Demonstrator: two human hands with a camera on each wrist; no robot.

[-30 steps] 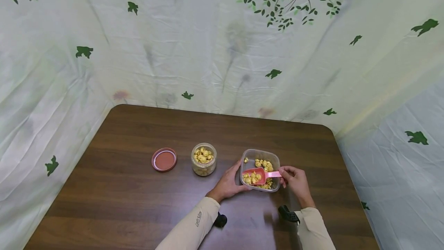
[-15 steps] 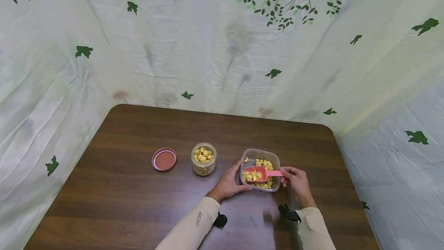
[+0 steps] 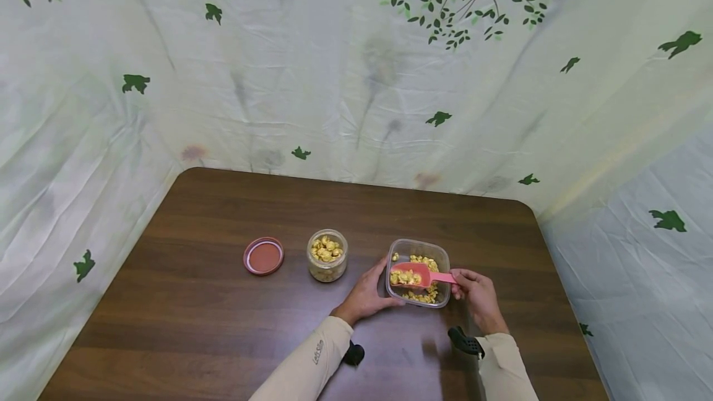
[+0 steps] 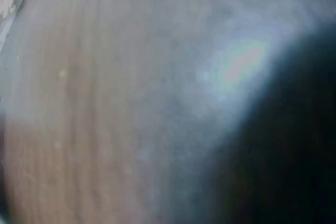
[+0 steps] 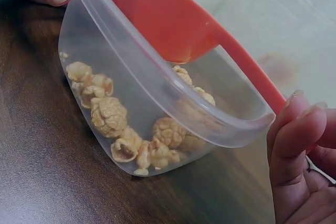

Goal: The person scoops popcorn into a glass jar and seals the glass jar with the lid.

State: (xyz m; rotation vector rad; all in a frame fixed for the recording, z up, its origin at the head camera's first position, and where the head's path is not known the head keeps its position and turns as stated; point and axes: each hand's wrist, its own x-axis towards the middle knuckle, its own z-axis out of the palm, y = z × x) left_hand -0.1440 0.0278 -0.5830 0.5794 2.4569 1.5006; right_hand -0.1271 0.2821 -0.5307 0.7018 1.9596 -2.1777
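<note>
My right hand (image 3: 477,296) pinches the handle of a pink-red scoop (image 3: 421,274) between thumb and fingers. Caramel popcorn (image 3: 405,277) lies in the scoop's bowl, which hangs inside a clear plastic container (image 3: 436,250). In the right wrist view, the scoop (image 5: 163,17) slants over the rim of the container (image 5: 84,30), with popcorn pieces (image 5: 108,116) on the bottom below it. My left hand (image 3: 367,294) grips the container's left side, thumb at the near corner and fingers toward the far one. The left wrist view is mostly blurred tabletop.
A clear jar (image 3: 327,271) full of popcorn stands open to the left of the container. Farther left, its reddish lid (image 3: 264,257) lies on the brown wooden table (image 3: 211,314). A white curtain (image 3: 345,67) with leaf prints hangs behind the table.
The scoop has risen slightly in the container with popcorn in it, and its bowl has shifted a little away from me. The left hand has stayed in place on the container.
</note>
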